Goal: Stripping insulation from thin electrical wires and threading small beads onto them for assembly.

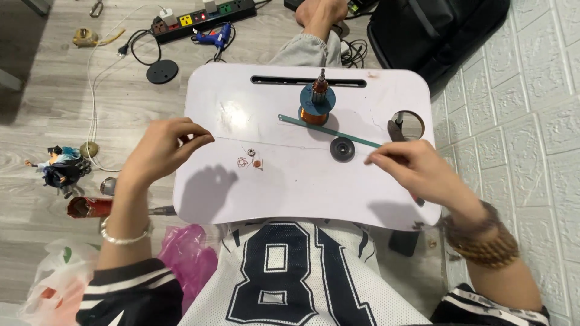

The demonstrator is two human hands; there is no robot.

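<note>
Bright, even indoor light falls from above. On the glossy white plastic lap table (290, 199) a soft grey shadow lies just below the left hand's fingers (192, 136), and a fainter one below the right hand's fingers (382, 158). A mild sheen shows beyond the left fingers. The centre is sharp; the wide lens bends the grey wooden floor (48, 108) and white brick-patterned wall (538, 121) at the edges.

A white lap tray (290, 193) carries a teal-and-copper rotor (316, 101), a green strip (329, 131) and a seemingly black disc (342, 149).
</note>
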